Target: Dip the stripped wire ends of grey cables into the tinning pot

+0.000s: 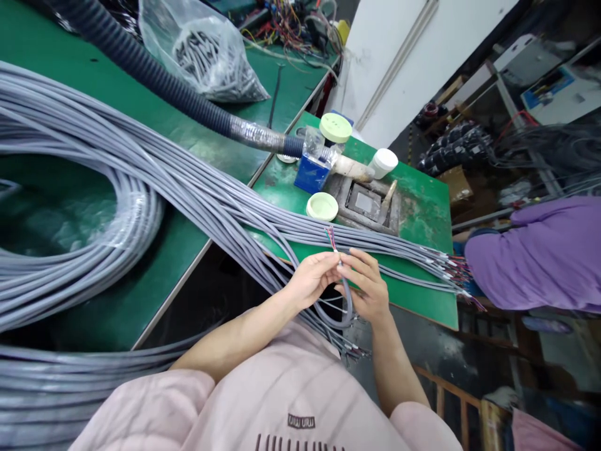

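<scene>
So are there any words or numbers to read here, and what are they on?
"UIW UIW": on the pink shirt, probably seen upside down.
Bigger marks under it on the shirt: cut off by the edge, unreadable.
Blue sheet at far right: too blurred to read.
Blue box: no text shows.
Cable held by left hand and right hand: no print shows.

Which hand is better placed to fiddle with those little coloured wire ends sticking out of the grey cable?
Probably the left hand: its fingers pinch just under the coloured wire ends, while the right hand steadies the grey cable lower down.
</scene>
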Motion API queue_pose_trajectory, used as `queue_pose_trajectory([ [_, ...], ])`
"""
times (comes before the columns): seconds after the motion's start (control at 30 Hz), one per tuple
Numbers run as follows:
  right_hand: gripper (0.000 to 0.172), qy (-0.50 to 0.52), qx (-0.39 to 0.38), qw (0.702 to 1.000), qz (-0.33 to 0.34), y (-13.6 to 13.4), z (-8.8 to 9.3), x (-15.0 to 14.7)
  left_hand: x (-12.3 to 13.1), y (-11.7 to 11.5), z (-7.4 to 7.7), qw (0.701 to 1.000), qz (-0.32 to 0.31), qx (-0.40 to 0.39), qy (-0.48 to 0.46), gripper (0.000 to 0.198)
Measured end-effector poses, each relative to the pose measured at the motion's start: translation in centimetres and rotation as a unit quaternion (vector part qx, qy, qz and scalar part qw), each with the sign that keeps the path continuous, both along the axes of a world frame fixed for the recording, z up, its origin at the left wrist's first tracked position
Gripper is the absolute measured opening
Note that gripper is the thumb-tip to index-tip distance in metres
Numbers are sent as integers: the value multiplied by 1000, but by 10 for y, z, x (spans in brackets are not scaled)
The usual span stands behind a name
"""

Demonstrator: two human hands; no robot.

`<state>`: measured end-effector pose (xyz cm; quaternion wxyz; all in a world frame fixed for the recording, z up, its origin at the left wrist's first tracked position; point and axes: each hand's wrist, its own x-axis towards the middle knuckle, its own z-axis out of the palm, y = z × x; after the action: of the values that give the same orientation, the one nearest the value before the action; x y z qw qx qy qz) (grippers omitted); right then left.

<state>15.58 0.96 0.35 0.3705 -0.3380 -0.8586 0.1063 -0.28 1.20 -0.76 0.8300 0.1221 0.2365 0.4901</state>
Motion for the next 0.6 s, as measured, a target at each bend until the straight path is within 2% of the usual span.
queue_pose_trajectory([
  [0.1, 34, 20, 19, 1000, -11, 0, -4, 2, -3, 3, 1, 999, 6, 23, 47, 35],
  [0.2, 36, 32, 27, 999, -20, -1, -5, 3, -9, 9, 0, 994, 57, 14, 91, 36],
  [0.33, 38, 48, 22, 999, -7, -3, -3, 1, -17, 16, 3, 989, 106, 11, 103, 34],
  [0.6, 34, 49, 9, 999, -5, -4, -1, -4, -23, 23, 10, 992, 100, -4, 78, 31],
])
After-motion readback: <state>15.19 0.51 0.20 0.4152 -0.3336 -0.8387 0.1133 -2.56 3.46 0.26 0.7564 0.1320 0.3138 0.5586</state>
